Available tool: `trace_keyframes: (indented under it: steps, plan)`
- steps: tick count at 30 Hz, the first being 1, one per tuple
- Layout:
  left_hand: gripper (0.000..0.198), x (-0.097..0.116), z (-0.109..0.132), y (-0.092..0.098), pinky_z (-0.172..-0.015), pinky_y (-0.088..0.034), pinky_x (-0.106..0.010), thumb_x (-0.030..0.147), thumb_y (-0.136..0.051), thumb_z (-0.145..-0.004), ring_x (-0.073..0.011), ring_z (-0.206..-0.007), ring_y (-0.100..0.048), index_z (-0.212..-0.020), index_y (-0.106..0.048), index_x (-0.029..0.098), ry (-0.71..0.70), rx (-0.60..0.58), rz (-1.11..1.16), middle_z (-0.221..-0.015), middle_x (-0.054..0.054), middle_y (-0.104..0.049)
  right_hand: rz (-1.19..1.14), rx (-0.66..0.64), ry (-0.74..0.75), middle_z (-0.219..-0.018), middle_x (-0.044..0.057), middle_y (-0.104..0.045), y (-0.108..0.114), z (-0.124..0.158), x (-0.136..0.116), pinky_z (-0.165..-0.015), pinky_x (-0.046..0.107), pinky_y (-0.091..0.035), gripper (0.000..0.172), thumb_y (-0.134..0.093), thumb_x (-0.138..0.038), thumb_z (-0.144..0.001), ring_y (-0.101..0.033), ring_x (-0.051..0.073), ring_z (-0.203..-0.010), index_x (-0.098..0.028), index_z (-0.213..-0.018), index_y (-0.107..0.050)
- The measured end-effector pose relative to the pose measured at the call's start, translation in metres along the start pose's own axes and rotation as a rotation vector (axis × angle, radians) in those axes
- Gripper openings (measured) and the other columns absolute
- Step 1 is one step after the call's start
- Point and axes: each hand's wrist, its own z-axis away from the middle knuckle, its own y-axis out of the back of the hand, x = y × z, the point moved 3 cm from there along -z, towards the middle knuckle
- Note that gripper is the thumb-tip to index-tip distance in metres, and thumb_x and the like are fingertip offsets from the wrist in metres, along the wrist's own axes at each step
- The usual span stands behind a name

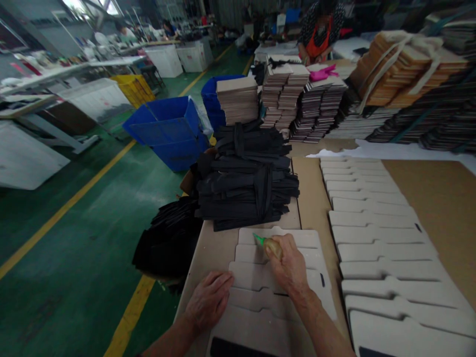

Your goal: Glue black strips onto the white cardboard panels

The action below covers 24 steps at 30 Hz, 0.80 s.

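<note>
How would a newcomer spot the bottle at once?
Find the table bearing black bundles. Just nearer than them lies a row of overlapping pale panels, and over its far end the right hand grips the bottle. Its bright green tip sets it apart from the pale panels and black bundles.

- The right hand [292,265] is holding a small bottle [274,249], and its green tip [258,239] is pointing away over the near boards [247,275].
- The left hand [208,301] is resting at the left edge of these boards, which are overlapping.
- Black strips [241,193] are lying in bundles beyond them.
- At the right, another row [386,250] of boards is lying.
- A blue bin [171,126] is standing on the floor [92,213].
</note>
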Motion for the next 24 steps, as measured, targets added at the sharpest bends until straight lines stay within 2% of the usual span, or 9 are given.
trace_keyframes:
  steps: [5,7,10,15,20,24]
  plan:
    - [0.042,-0.006,0.005,-0.006,-0.097,-0.052,-0.037,0.014,-0.044,-0.091,-0.021,-0.112,-0.053,-0.131,-0.054,0.019,-0.007,-0.047,-0.035,-0.128,-0.006,-0.061,0.08,0.114,-0.104,-0.098,0.005,-0.059,0.048,0.013,0.046,-0.077,0.035,-0.049,0.03,-0.05,-0.046,-0.092,-0.061,0.021,-0.087,-0.022,-0.106,-0.058]
    - [0.042,-0.009,0.007,-0.009,-0.098,-0.051,-0.037,0.015,-0.045,-0.091,-0.0212,-0.114,-0.053,-0.131,-0.054,0.019,-0.012,-0.062,-0.051,-0.129,-0.006,-0.061,0.106,0.158,-0.117,-0.097,0.006,-0.06,0.06,0.017,0.06,-0.078,0.036,-0.049,0.031,-0.051,-0.048,-0.092,-0.06,0.022,-0.088,-0.022,-0.105,-0.058]
    - [0.044,-0.01,0.009,-0.01,-0.098,-0.051,-0.038,0.015,-0.046,-0.089,-0.0217,-0.114,-0.054,-0.132,-0.053,0.02,-0.019,-0.065,-0.061,-0.13,-0.006,-0.061,0.101,0.167,-0.106,-0.096,0.006,-0.06,0.059,0.017,0.062,-0.079,0.036,-0.049,0.031,-0.05,-0.048,-0.092,-0.06,0.022,-0.089,-0.022,-0.105,-0.058]
    - [0.045,-0.008,0.008,-0.003,-0.096,-0.052,-0.038,0.017,-0.046,-0.09,-0.0217,-0.112,-0.055,-0.134,-0.052,0.021,-0.023,-0.043,-0.085,-0.129,-0.006,-0.062,0.08,0.071,-0.084,-0.098,0.005,-0.06,0.047,0.014,0.05,-0.077,0.034,-0.049,0.027,-0.047,-0.045,-0.094,-0.061,0.02,-0.086,-0.023,-0.106,-0.057]
    - [0.043,-0.008,0.004,-0.002,-0.096,-0.052,-0.036,0.018,-0.047,-0.089,-0.0207,-0.11,-0.056,-0.131,-0.055,0.02,-0.034,-0.054,-0.094,-0.128,-0.006,-0.063,0.101,0.173,-0.15,-0.098,0.005,-0.06,0.062,0.026,0.066,-0.077,0.036,-0.049,0.028,-0.049,-0.048,-0.093,-0.06,0.022,-0.089,-0.024,-0.106,-0.057]
    - [0.041,-0.007,0.003,0.0,-0.096,-0.052,-0.034,0.016,-0.045,-0.091,-0.0195,-0.109,-0.057,-0.13,-0.055,0.02,-0.031,-0.028,-0.096,-0.126,-0.005,-0.064,0.072,0.204,-0.163,-0.097,0.006,-0.061,0.057,0.03,0.065,-0.081,0.038,-0.048,0.028,-0.051,-0.046,-0.092,-0.059,0.023,-0.092,-0.023,-0.105,-0.059]
